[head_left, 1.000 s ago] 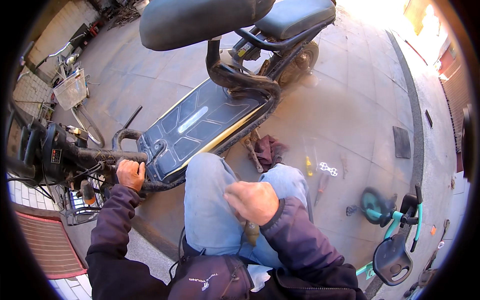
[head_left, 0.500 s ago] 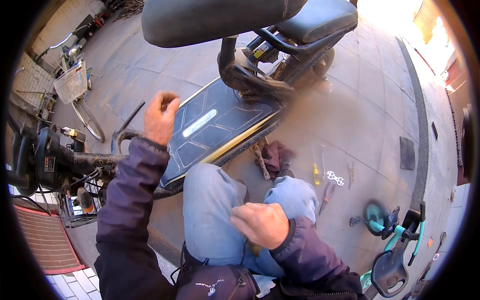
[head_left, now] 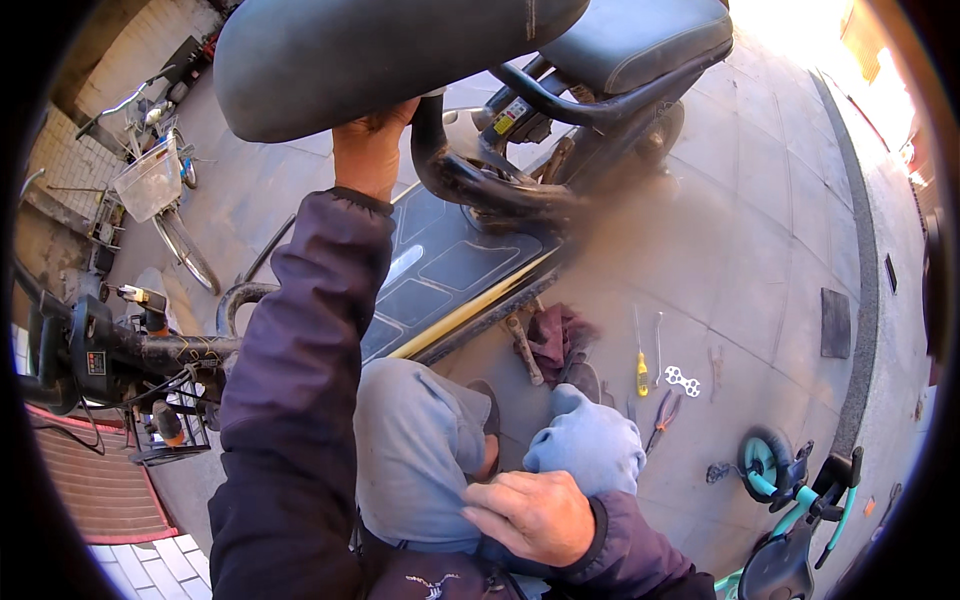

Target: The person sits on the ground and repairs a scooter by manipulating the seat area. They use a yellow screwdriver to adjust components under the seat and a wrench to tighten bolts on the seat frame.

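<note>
Beneath the front seat (head_left: 390,65) of the scooter (head_left: 480,190), just left of the post (head_left: 431,140), the left hand (head_left: 368,150) reaches up at the end of an outstretched sleeve (head_left: 300,340) — its fingers are hidden by the seat, so I cannot tell whether they are clamped on it or apart. The seat lies directly above that hand and beyond it, its long axis running across the view, the right end higher than the left, so the raised arm meets it crosswise. The left hand is far the nearer; the right hand (head_left: 535,515) rests low by the lap, well apart from the seat, its fingers loosely bent and close together, with nothing seen in them. Behind the left sleeve stretches the deck (head_left: 470,255), and near its edge a dark red cloth (head_left: 556,338) lies on the floor (head_left: 740,240). Further right are a yellow screwdriver (head_left: 642,375), a thin rod (head_left: 658,345), a flat spanner (head_left: 683,381) and, nearer the knee (head_left: 590,445), pliers (head_left: 663,415).
</note>
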A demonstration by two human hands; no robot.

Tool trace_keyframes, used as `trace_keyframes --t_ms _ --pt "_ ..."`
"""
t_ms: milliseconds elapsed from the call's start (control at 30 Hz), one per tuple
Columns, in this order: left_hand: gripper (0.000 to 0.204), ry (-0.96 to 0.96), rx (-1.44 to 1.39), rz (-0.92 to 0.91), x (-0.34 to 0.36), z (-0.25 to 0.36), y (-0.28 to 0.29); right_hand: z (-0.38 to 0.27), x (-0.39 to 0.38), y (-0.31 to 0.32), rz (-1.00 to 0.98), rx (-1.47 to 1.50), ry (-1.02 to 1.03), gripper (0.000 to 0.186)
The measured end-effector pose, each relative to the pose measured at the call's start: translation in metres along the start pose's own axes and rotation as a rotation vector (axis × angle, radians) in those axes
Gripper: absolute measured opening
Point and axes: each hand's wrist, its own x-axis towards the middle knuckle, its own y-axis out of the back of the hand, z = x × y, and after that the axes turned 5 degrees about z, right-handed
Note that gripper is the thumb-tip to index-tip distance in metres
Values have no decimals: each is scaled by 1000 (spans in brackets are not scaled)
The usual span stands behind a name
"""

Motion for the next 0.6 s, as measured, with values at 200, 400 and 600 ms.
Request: trace_keyframes --t_ms 200,400,600 --pt "24 4 344 89 -12 -7 -2 2 -1 13 19 90 26 16" --pt "25 -28 205 110 -16 -9 -7 3 -1 12 26 130 1 17" --pt "23 -248 225 270 -17 -3 -31 2 7 9 -9 118 -68 17"
